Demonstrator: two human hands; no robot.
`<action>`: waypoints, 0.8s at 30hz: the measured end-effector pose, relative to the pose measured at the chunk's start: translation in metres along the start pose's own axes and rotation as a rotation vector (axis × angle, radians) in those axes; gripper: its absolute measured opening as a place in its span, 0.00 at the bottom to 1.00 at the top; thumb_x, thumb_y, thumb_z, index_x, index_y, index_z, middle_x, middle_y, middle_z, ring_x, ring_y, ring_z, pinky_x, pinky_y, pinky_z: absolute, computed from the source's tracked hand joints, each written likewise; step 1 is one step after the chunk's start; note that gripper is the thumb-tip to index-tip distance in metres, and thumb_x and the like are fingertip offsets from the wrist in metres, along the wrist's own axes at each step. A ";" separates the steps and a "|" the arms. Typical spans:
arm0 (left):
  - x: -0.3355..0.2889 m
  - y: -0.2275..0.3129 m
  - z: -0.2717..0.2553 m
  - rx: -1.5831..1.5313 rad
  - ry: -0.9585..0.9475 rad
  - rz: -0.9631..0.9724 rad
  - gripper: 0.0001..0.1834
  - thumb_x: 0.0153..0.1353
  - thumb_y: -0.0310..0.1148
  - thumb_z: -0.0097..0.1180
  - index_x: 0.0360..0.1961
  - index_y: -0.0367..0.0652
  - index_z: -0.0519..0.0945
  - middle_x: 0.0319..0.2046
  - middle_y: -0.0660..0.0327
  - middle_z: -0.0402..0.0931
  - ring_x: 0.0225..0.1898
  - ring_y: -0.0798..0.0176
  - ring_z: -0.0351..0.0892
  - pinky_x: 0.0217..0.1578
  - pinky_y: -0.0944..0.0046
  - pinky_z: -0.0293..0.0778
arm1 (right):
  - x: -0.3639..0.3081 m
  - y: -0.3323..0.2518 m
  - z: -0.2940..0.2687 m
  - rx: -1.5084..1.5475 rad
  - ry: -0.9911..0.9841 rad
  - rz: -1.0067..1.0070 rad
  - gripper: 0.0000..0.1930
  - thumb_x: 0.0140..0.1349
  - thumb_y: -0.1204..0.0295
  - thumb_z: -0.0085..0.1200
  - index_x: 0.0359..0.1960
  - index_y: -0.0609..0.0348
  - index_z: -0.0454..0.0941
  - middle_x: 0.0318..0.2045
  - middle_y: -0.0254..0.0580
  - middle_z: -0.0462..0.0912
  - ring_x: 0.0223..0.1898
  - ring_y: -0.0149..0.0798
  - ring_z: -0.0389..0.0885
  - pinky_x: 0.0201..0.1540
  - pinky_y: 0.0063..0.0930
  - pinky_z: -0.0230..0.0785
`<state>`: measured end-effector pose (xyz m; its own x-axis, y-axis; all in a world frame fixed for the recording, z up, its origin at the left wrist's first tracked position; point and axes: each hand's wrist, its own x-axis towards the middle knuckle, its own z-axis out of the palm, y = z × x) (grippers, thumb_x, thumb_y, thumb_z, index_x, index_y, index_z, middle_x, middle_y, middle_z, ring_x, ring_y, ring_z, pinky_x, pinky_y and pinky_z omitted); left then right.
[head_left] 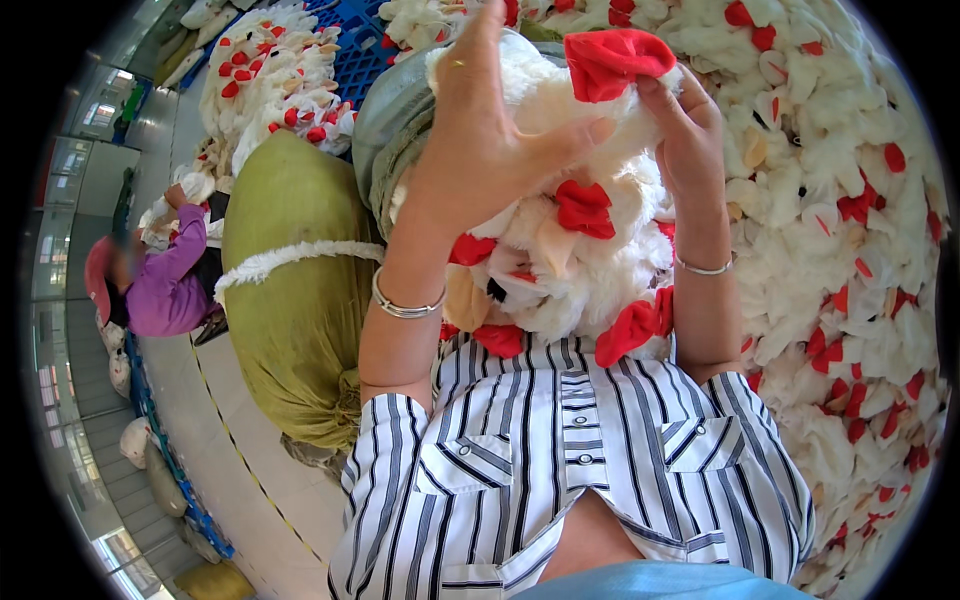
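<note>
Between thumb and fingers, my right hand (690,125) pinches the edge of a red fabric piece (615,60) joined to white plush. My left hand (485,135) is raised to its left, thumb stretched out and fingers apart, with nothing in it. Below both hands lies a heap of white plush skins (570,270) in front of my chest. Red fabric parts (585,208) and beige ear-like flaps stick out of the heap. The far ends of my left fingers run out of the picture's top edge.
A tied olive-green sack (295,290) stands at my left, with a white furry strip (300,262) across it. Another person in a purple top (172,285) works farther left. More plush skins (840,250) are piled high at my right. A blue plastic pallet (362,55) lies at the back.
</note>
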<state>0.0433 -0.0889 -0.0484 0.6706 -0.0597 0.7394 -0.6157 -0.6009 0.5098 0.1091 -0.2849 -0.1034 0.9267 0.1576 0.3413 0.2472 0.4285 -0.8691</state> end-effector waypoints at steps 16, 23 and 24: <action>-0.027 0.008 0.022 -0.487 -0.032 -0.468 0.07 0.60 0.28 0.60 0.38 0.37 0.82 0.23 0.75 0.70 0.25 0.80 0.62 0.25 0.77 0.60 | -0.014 -0.043 0.020 -0.568 -0.200 -0.274 0.09 0.62 0.73 0.58 0.41 0.65 0.79 0.35 0.32 0.81 0.38 0.24 0.75 0.42 0.20 0.69; -0.040 -0.003 0.017 -0.561 -0.014 -0.390 0.08 0.65 0.27 0.57 0.43 0.36 0.81 0.32 0.72 0.76 0.31 0.81 0.68 0.32 0.78 0.64 | -0.018 -0.040 0.024 -0.319 -0.160 -0.175 0.06 0.63 0.81 0.52 0.41 0.66 0.76 0.34 0.31 0.80 0.36 0.23 0.76 0.42 0.18 0.69; -0.042 -0.006 0.018 -0.547 -0.010 -0.368 0.09 0.65 0.30 0.58 0.42 0.37 0.82 0.28 0.74 0.74 0.27 0.83 0.63 0.27 0.79 0.60 | -0.017 -0.039 0.026 -0.253 -0.151 -0.173 0.06 0.63 0.82 0.51 0.41 0.66 0.76 0.34 0.31 0.79 0.36 0.23 0.75 0.42 0.18 0.69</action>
<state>0.0261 -0.0972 -0.0900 0.8798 0.0633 0.4710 -0.4648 -0.0922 0.8806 0.0759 -0.2810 -0.0663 0.8171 0.2400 0.5242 0.4769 0.2295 -0.8485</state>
